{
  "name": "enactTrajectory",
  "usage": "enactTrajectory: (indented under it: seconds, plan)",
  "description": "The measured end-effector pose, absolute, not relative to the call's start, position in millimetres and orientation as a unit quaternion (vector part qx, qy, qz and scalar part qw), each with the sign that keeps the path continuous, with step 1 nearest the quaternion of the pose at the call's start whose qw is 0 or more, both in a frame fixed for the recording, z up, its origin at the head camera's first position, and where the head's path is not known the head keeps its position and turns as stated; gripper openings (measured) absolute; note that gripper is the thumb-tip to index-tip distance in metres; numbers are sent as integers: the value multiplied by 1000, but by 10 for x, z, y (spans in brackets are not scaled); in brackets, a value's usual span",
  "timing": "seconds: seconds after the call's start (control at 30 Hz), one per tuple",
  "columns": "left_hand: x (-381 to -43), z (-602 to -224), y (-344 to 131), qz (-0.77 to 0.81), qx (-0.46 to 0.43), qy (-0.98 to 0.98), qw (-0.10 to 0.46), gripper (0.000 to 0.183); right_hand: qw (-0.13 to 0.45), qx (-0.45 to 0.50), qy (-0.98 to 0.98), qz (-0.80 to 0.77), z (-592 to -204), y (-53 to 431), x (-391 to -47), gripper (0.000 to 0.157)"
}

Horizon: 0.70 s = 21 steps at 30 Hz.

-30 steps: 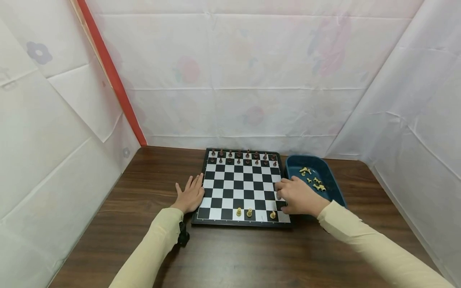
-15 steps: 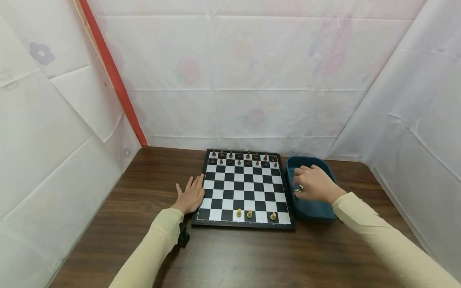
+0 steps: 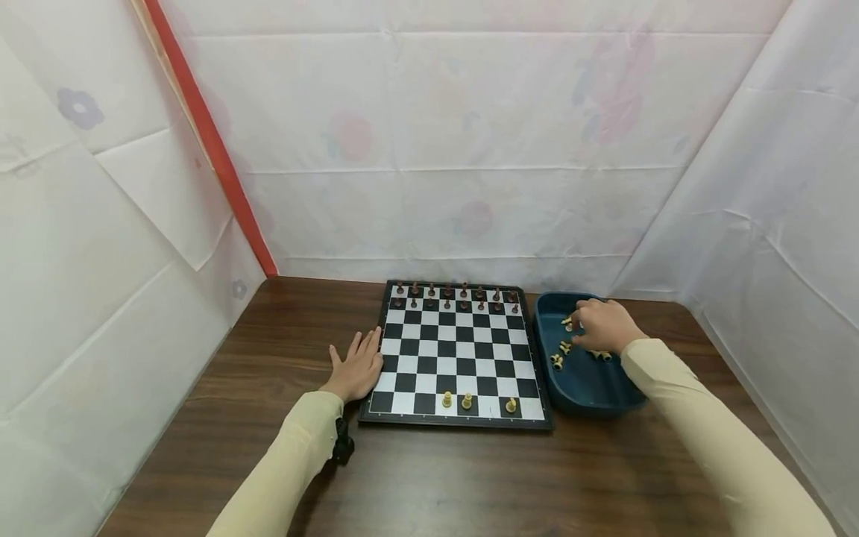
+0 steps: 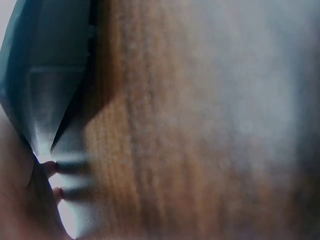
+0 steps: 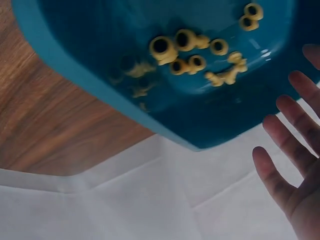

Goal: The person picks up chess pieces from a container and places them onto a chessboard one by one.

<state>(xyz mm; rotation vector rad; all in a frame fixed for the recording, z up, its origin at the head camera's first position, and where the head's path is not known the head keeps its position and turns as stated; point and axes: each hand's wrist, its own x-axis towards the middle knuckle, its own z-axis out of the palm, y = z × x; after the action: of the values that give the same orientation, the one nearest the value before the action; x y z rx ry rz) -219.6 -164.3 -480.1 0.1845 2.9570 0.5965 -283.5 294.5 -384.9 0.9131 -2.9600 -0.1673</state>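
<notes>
My left hand [image 3: 356, 371] lies with its fingers spread along the left edge of a black-and-white chessboard [image 3: 454, 350]. In the left wrist view, two fingertips [image 4: 51, 169] show at the lower left. Over the far part of a blue plastic tray [image 3: 593, 391] is my right hand [image 3: 606, 326], holding nothing. The right wrist view shows its fingers apart and loosely bent, beside the tray's rim. Several cream chess pieces [image 5: 162, 50] lie tipped over inside. Three cream chess pieces [image 3: 466, 401] stand on the near row, and red-brown chess pieces [image 3: 447, 291] fill the two far rows.
The tray stands against the right side of the board on a dark wooden table [image 3: 443, 477]. A white patterned sheet [image 3: 436, 149] hangs behind the table and along both sides. A red strip [image 3: 208, 142] runs down the back left corner.
My right hand has moved from the board's right edge into the space above the tray. Pieces in the tray have shifted, some towards its left side. The left hand stays in place.
</notes>
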Motion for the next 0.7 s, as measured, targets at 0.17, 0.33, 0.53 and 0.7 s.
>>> enactTrajectory:
  seconds: [0.17,0.33,0.53,0.7]
  plan:
    - [-2191,-4793,-1633,197,60,977,59,57,-7,267,-962,-52,-3963,3040,-3003,20]
    - [-2185,-4781,-1652,195,58,977,58,57,-20,258,-965,-51,-3993,3018,-3103,22]
    - [-2162,-4773,-1643,190,62,978,57,57,-19,252,-966,-53,-4052,2988,-3155,16]
    - [-2140,-4764,-1633,191,58,978,63,57,-17,238,-970,-41,-4125,2973,-3209,14]
